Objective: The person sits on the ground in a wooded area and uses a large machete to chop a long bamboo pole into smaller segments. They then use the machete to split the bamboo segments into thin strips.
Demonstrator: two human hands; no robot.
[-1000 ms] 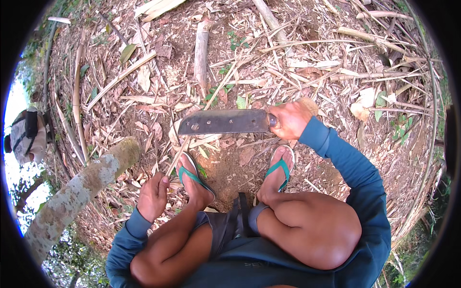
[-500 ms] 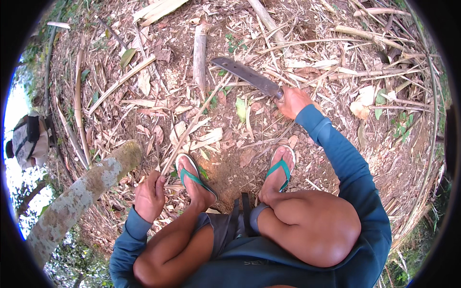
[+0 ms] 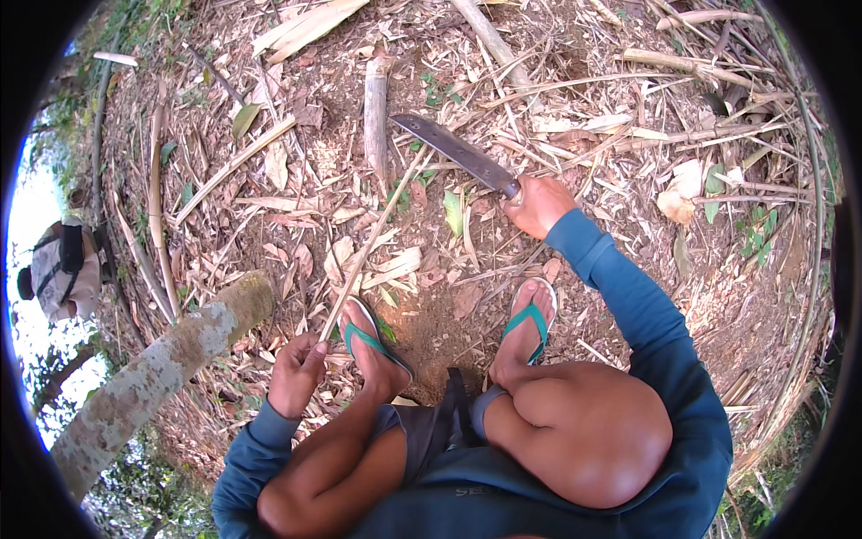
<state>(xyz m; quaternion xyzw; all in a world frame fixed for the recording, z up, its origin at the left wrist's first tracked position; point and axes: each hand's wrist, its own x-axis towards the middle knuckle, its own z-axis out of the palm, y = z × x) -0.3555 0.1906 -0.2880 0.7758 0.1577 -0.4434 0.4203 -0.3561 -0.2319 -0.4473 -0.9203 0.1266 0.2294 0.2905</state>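
In my right hand (image 3: 539,206) is the handle of a machete (image 3: 456,156). Its dark, worn blade points away to the upper left, over the littered ground. My left hand (image 3: 297,370) pinches the near end of a long thin wooden strip (image 3: 375,232) between thumb and fingers. The strip slants up and to the right, past my left foot, and its far end lies just below the blade. A short cut stick (image 3: 375,121) lies on the ground left of the machete's tip.
A thick, lichen-covered log (image 3: 162,373) slopes in from the lower left, close to my left hand. Dry stalks (image 3: 709,72) are heaped at the upper right. Wood shavings and leaves cover the soil around my sandalled feet (image 3: 530,328). A person (image 3: 67,269) is at the far left.
My left hand has shifted slightly right and down with the strip. My right hand has moved slightly left and down, bringing the machete lower.
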